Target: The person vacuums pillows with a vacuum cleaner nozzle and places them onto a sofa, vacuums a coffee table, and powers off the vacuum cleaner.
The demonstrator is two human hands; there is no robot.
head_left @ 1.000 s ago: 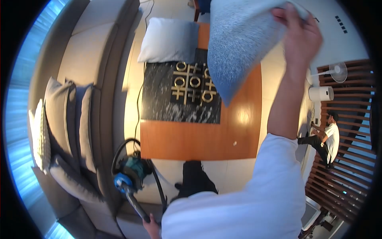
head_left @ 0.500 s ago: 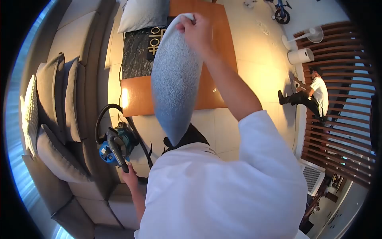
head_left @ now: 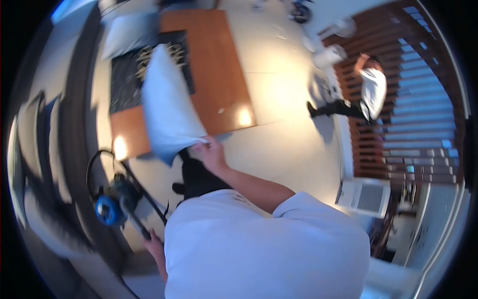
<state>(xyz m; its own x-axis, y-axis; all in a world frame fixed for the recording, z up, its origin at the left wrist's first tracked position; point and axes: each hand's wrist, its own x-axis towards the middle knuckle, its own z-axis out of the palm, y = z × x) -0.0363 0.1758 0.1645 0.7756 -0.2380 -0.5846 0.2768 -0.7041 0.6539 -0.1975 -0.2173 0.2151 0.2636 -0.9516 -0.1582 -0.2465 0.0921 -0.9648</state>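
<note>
My right hand (head_left: 213, 155) grips the lower right corner of a light blue-grey cushion (head_left: 167, 102), which hangs in front of the wooden table (head_left: 211, 55) and partly covers the black marbled mat (head_left: 124, 87) with its gold symbols. At the lower left, my left hand (head_left: 155, 245) is closed round the dark handle of a vacuum cleaner's tube (head_left: 133, 219). The blue and dark vacuum cleaner (head_left: 109, 207) is beside the sofa. A second pale cushion (head_left: 130, 34) lies at the table's far left corner.
The grey sofa (head_left: 82, 149) with several cushions runs along the left. Another person (head_left: 373, 92) in a white top is by the slatted wooden wall (head_left: 356, 144) at right. A white fan, a white cylinder and a grilled white appliance (head_left: 366, 197) are on that side.
My right hand has come down and nearer my body, and the cushion has swung so its held corner is now at the bottom. The view has turned; my left hand still holds the tube.
</note>
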